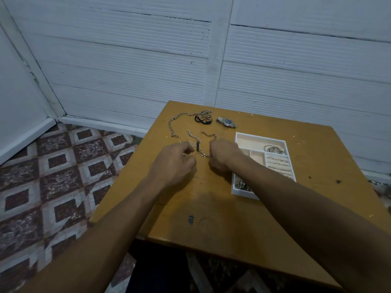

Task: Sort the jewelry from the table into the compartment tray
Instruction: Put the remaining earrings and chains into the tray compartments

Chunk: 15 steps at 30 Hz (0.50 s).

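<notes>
Silver links with a short black bar make up the chain (198,147) you are working on. It lies on the bench (211,208) just above the centre of the frame, between your two hands. Your right hand (222,156) is clenched, and the chain's lower end runs straight into its curled fingers (212,152), so I judge you are grasping it there. Another stretch of links reaches the top of the same fist. Your left hand (175,160) is curled too, thumb close to forefinger, beside a small pale glittering bit, but I cannot tell whether it pinches anything.

The tray (260,136) sits just right of your right hand, and your forearm crosses its lower corner. It already holds bangles at the upper right, rings in the rolled slots below them and beads at the lower left. Still unsorted near the top edge of the bench are a long chain (174,123), a black cord (202,120) and a watch (226,122).

You look to be at the gathering step, with the lift not yet made. Next, bunch the loose run into your hand so nothing trails or catches the neighbouring pieces. Then raise it clear of the tray wall and lower it into a compartment that suits chains, likely the wide one along the top
</notes>
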Tool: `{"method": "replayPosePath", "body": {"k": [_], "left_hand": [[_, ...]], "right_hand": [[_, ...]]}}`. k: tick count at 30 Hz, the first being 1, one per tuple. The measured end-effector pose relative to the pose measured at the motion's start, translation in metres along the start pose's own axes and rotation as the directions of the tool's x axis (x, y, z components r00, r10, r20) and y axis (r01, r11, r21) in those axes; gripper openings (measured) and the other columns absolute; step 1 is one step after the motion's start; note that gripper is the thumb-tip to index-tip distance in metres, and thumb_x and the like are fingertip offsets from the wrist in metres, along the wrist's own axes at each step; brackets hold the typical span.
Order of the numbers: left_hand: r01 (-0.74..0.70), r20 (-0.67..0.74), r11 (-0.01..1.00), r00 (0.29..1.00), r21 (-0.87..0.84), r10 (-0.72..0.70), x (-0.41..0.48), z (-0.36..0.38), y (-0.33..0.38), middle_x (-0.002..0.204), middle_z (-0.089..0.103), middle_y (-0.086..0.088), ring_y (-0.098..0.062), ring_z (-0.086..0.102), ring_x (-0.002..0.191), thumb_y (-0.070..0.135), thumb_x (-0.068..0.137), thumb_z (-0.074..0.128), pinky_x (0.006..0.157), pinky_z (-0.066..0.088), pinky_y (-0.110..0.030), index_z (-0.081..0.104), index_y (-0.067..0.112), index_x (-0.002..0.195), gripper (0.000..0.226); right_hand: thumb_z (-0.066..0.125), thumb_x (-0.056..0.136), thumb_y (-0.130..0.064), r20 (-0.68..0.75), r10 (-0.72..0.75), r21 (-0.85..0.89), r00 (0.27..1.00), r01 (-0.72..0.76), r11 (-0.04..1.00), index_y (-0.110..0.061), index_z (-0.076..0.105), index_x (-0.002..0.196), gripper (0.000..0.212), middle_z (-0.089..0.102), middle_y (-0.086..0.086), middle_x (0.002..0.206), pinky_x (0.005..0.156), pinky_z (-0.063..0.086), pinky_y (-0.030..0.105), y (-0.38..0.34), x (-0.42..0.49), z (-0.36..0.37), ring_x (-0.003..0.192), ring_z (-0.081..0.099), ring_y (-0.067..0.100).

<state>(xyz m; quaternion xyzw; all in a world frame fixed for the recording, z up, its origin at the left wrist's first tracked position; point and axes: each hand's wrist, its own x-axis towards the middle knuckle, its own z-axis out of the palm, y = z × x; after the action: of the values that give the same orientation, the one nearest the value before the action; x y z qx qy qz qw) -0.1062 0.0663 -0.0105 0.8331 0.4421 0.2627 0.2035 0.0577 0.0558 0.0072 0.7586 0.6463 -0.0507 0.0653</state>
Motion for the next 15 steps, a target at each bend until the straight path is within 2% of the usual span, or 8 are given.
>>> {"method": "replayPosePath", "body": {"k": [3,5,7,8,10,12,15], "left_hand": [[0.027,0.009,0.997,1.000,-0.077,-0.027,-0.001,0.001,0.007,0.118,0.065,0.002,-0.009,0.057,0.106,0.027,0.093,0.059,0.084,0.043,-0.019,0.063,0.018,0.120,0.029],[0.091,0.017,0.969,0.996,-0.231,-0.090,-0.001,0.001,0.010,0.109,0.066,0.006,-0.007,0.058,0.100,0.025,0.093,0.059,0.081,0.047,-0.019,0.066,0.021,0.113,0.021],[0.165,0.016,0.903,0.985,-0.397,-0.173,0.000,0.002,0.010,0.102,0.067,0.008,-0.008,0.061,0.098,0.026,0.093,0.060,0.084,0.053,-0.027,0.068,0.024,0.106,0.016],[0.177,0.004,0.891,0.981,-0.419,-0.193,0.001,0.003,0.010,0.101,0.067,0.009,-0.008,0.062,0.097,0.026,0.092,0.060,0.085,0.053,-0.029,0.068,0.024,0.105,0.016],[0.165,-0.014,0.913,0.983,-0.374,-0.183,0.003,0.008,0.010,0.103,0.066,0.009,-0.008,0.061,0.099,0.025,0.091,0.061,0.085,0.050,-0.024,0.067,0.023,0.108,0.018],[0.120,-0.019,0.960,0.991,-0.253,-0.129,0.006,0.015,0.010,0.114,0.064,0.007,-0.008,0.057,0.108,0.025,0.090,0.062,0.089,0.043,-0.021,0.064,0.021,0.117,0.028],[0.008,0.025,0.999,1.000,-0.047,-0.007,0.015,0.022,0.006,0.129,0.058,0.001,-0.014,0.050,0.121,0.025,0.088,0.060,0.097,0.039,-0.025,0.056,0.019,0.129,0.042]], "right_hand": [[0.053,0.095,-0.026,0.013,-0.007,-0.062,1.000,0.008,0.998,-0.010,0.055,0.118,0.027,0.061,0.010,0.114,0.083,0.045,0.034,-0.001,-0.006,0.001,0.104,0.056,0.025],[0.052,0.096,-0.026,0.014,-0.002,-0.100,1.000,0.004,0.995,-0.011,0.057,0.117,0.026,0.059,0.011,0.115,0.087,0.044,0.037,-0.001,-0.009,-0.005,0.106,0.055,0.027],[0.052,0.094,-0.026,-0.022,0.001,-0.077,1.000,-0.002,0.997,-0.013,0.059,0.114,0.025,0.058,0.011,0.116,0.087,0.043,0.039,0.002,-0.010,-0.014,0.108,0.055,0.029],[0.050,0.094,-0.026,-0.051,-0.005,-0.032,0.999,0.003,0.999,-0.013,0.059,0.111,0.023,0.058,0.011,0.115,0.086,0.043,0.039,0.005,-0.010,-0.020,0.107,0.055,0.030],[0.046,0.094,-0.024,-0.073,-0.017,0.103,0.997,0.025,0.994,-0.016,0.059,0.102,0.017,0.062,0.009,0.110,0.085,0.047,0.038,0.012,-0.013,-0.032,0.101,0.057,0.029],[0.042,0.095,-0.020,-0.063,-0.031,0.247,0.997,0.046,0.968,-0.017,0.056,0.093,0.014,0.065,0.009,0.103,0.078,0.047,0.034,0.017,-0.018,-0.042,0.092,0.057,0.027],[0.044,0.094,-0.013,-0.085,-0.043,0.383,0.995,0.073,0.921,-0.014,0.058,0.091,0.014,0.065,0.008,0.095,0.069,0.040,0.028,0.020,-0.027,-0.053,0.087,0.058,0.023]]}}
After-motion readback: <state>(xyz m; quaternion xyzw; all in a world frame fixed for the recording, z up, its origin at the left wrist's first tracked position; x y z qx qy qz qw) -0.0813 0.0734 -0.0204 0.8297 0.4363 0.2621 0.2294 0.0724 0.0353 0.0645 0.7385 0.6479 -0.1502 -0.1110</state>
